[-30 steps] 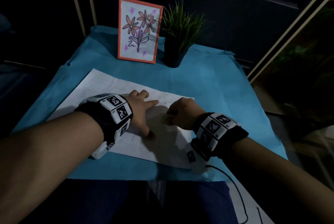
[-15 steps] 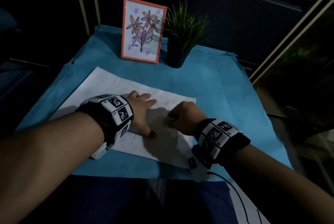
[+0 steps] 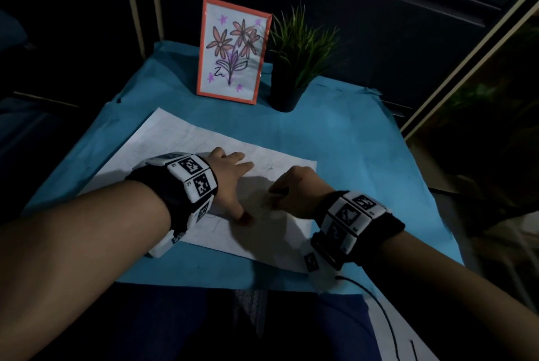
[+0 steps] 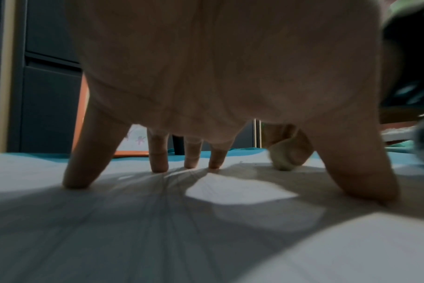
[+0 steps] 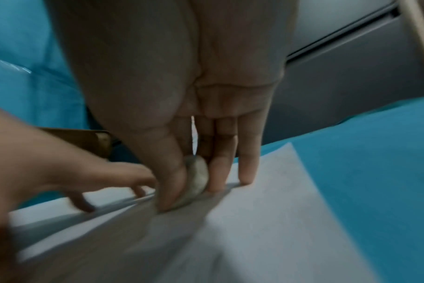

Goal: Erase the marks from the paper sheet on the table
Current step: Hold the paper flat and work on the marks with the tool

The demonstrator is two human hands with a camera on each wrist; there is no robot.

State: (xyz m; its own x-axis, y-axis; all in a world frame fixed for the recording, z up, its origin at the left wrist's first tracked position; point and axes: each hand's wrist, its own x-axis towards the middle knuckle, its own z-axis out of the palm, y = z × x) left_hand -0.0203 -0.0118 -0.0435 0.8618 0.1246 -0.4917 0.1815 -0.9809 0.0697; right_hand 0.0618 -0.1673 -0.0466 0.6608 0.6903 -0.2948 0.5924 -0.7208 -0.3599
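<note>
The paper sheet (image 3: 180,153) lay flat on the blue-covered counter (image 3: 364,139), its near edge close to the person. The left hand (image 3: 230,183) was spread wide, fingertips (image 4: 159,168) and thumb planted on the sheet to pin it. The right hand (image 3: 294,194) pinched a small, rounded, worn eraser (image 5: 196,181) between thumb and fingers, its tip on the paper just beside the left thumb. Compared with half a second earlier, both hands sat in almost the same spots; the right hand had shifted only slightly, which suggests short rubbing strokes over one patch rather than a move to a new area. Faint pencil lines (image 3: 215,223) showed near the left wrist and further up the sheet, so the erasing looked far from finished. A framed flower drawing (image 3: 233,48) and a potted plant (image 3: 294,51) stood at the far edge of the counter, well apart from the sheet.
</note>
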